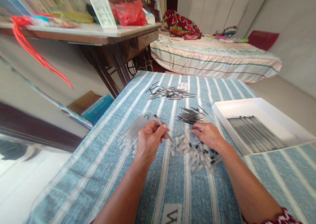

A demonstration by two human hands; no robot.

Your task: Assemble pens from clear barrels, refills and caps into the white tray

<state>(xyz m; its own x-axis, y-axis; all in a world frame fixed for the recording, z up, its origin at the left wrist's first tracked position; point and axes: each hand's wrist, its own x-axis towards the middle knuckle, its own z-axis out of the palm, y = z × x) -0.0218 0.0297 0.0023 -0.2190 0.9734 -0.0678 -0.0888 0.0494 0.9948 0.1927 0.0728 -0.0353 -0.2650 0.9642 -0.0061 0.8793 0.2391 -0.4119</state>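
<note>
Bench [98,171]: soft striped cloth; if it gets tugged, we'd expect the piles to slide. White box [283,120], right side, tubes in a row; a forearm knock could skew them. Left hand [151,136]: fingers pinch a pen barrel. Right hand [208,133]: fingers bunched beside the thin dark rods; we can't tell if they hold anything. Barrel stack [130,132] sits just beside the left hand, so a wrist bump could roll it. Rods [189,114] and caps [202,156] lie close; a sleeve sweep could mix them. Pen barrel [171,138], slanted over the caps' edge, might slip if pinched loosely. Writing: blue packet [98,109] unreadable; near cloth patch [172,214], "W"; far patch [183,87], "Wi", rest unclear.
</note>
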